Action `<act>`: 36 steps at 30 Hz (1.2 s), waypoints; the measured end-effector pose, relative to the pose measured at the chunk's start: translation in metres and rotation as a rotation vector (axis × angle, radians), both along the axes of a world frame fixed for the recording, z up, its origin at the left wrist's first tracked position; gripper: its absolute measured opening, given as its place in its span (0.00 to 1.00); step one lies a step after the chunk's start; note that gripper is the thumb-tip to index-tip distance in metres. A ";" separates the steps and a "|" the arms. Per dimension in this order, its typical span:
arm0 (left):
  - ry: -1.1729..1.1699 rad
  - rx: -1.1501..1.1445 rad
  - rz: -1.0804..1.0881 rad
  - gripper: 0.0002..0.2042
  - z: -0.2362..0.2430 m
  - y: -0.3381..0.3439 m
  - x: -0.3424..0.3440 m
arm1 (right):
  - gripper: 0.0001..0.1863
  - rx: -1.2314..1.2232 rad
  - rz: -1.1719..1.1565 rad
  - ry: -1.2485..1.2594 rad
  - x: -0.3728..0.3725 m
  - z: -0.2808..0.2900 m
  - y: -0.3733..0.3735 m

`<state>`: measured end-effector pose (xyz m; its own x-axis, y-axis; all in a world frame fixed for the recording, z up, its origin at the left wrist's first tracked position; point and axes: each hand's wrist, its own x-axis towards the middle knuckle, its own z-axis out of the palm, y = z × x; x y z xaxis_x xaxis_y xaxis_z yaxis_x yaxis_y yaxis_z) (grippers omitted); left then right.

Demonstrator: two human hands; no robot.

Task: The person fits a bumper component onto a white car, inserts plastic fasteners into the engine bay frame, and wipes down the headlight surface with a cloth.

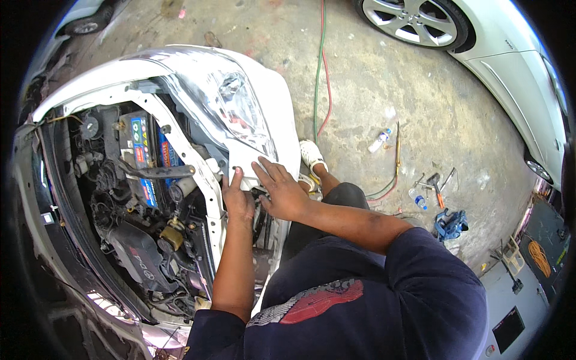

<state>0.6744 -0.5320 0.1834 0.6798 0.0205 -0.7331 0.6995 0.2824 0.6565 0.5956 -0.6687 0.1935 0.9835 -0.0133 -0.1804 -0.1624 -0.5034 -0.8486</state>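
Both my hands are at the inner edge of a white car's front bumper (243, 159), just below the headlight (231, 102). My right hand (283, 191) lies with its fingers stretched over the white panel, holding nothing. Beside it, my left hand (239, 201) is at the gap between the bumper and the white front frame (211, 201). Two of its digits show, pointing up and apart; its other fingers are hidden. I see nothing held in it.
The open engine bay, with a battery (144, 150) and dark engine cover (135, 252), lies left. Hoses (324, 66), a plastic bottle (379, 141), a hammer (436, 186) and a blue cloth (451, 225) lie on the concrete. Another pale car (510, 78) stands at upper right.
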 end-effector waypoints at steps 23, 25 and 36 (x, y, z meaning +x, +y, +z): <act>0.170 -0.151 0.029 0.28 0.000 0.010 0.008 | 0.43 -0.050 0.658 0.007 0.091 0.018 -0.083; 0.211 -0.091 0.029 0.29 0.001 0.014 0.009 | 0.43 -0.059 0.741 -0.004 0.102 0.017 -0.089; 0.212 -0.184 0.028 0.22 -0.008 0.021 0.006 | 0.38 -0.020 0.837 -0.062 0.129 0.003 -0.079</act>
<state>0.6801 -0.5106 0.1750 0.5117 -0.1093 -0.8522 0.8060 0.4044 0.4322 0.7248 -0.7473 0.1961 0.6784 0.7226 -0.1329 0.3184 -0.4521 -0.8332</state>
